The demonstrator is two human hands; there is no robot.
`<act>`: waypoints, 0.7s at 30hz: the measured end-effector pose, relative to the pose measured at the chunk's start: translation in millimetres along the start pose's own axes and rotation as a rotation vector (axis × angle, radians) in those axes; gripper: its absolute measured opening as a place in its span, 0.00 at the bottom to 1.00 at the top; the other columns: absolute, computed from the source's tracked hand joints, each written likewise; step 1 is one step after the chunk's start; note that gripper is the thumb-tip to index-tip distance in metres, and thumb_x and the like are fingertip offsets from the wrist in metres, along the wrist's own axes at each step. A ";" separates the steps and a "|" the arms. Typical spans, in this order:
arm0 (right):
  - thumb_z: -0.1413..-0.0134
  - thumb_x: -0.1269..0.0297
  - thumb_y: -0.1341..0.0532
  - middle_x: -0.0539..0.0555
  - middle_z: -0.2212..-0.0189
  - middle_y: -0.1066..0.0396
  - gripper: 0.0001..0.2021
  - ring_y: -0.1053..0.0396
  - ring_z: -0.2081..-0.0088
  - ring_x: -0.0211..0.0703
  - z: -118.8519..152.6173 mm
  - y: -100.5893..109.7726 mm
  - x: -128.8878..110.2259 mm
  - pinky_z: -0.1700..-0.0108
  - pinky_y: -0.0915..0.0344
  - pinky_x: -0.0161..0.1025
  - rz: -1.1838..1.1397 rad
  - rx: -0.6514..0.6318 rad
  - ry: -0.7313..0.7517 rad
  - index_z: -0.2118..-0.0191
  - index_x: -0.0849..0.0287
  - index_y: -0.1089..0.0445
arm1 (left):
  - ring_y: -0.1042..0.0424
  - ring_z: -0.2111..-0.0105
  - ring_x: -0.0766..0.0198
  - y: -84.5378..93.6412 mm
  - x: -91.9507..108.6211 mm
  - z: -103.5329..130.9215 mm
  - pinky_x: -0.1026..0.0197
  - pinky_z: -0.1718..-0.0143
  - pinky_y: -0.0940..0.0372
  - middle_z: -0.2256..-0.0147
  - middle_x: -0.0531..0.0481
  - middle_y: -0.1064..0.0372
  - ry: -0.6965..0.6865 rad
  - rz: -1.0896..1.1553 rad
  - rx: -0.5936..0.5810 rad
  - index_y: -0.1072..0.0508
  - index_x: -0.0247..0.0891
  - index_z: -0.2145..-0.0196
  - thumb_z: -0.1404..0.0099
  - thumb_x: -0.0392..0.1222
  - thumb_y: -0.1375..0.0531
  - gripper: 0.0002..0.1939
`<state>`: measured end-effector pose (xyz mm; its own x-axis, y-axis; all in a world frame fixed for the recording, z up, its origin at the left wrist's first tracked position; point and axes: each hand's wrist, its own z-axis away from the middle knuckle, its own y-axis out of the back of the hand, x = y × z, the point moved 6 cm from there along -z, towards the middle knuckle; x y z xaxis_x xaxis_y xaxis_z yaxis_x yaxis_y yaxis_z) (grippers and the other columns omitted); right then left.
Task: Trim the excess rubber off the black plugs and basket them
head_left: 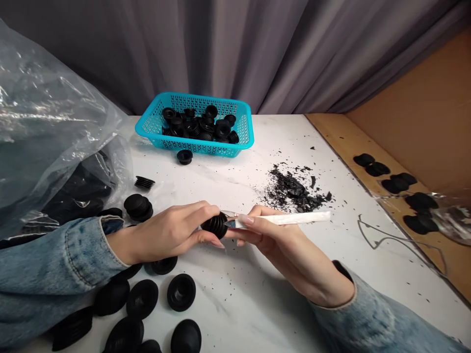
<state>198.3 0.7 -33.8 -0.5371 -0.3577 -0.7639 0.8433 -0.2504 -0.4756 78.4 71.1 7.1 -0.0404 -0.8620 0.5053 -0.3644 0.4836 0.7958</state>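
My left hand (180,226) is closed on a black ribbed rubber plug (215,225), holding it on its side between thumb and fingers. In my right hand (270,233) is a slim trimming tool (294,218) with a white, wrapped-looking handle and a metal tip. That tip meets the plug's right edge, and the exact blade shape is partly hidden by the fingers. Fingers of my right hand also reach under the plug. Several loose black plugs (181,292) lie below my left forearm, some cup side up. A small stack of plugs (138,207) sits beside my left wrist.
A blue perforated basket (239,149) with several plugs stands at the back; one plug (184,157) lies before it. Black shavings (294,189) are heaped right of centre. A clear plastic bag (62,113) fills the left. Thin wire (393,239) and more black pieces (377,169) lie right.
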 end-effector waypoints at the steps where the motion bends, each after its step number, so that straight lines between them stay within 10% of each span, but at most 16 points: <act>1: 0.52 0.63 0.34 0.50 0.75 0.26 0.10 0.26 0.64 0.41 -0.1 0.0 1.6 0.62 0.35 0.35 -0.029 -0.008 -0.028 0.78 0.58 0.34 | 0.31 0.71 0.68 1.4 1.5 -0.4 0.68 0.70 0.34 0.69 0.49 0.32 -0.021 -0.015 0.024 0.39 0.34 0.58 0.31 0.44 0.51 0.11; 11: 0.50 0.64 0.35 0.50 0.73 0.26 0.07 0.26 0.63 0.40 -3.3 -1.8 13.9 0.65 0.35 0.33 -0.092 -0.099 -0.092 0.74 0.59 0.32 | 0.32 0.78 0.70 6.4 5.7 6.3 0.68 0.75 0.35 0.76 0.51 0.30 -0.118 -0.191 0.152 0.35 0.33 0.63 0.31 0.39 0.51 0.08; 21: 0.47 0.66 0.37 0.54 0.61 0.23 0.08 0.28 0.55 0.47 7.3 -5.0 -16.9 0.53 0.32 0.44 0.401 -0.103 0.335 0.76 0.57 0.31 | 0.31 0.79 0.69 5.1 8.0 4.7 0.67 0.76 0.35 0.76 0.52 0.29 -0.124 -0.132 0.112 0.34 0.34 0.63 0.31 0.39 0.50 0.08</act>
<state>203.0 1.4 -15.3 -0.1506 -0.0964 -0.9839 0.9877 -0.0576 -0.1455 71.8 66.0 13.6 -0.0974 -0.9323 0.3484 -0.4750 0.3512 0.8069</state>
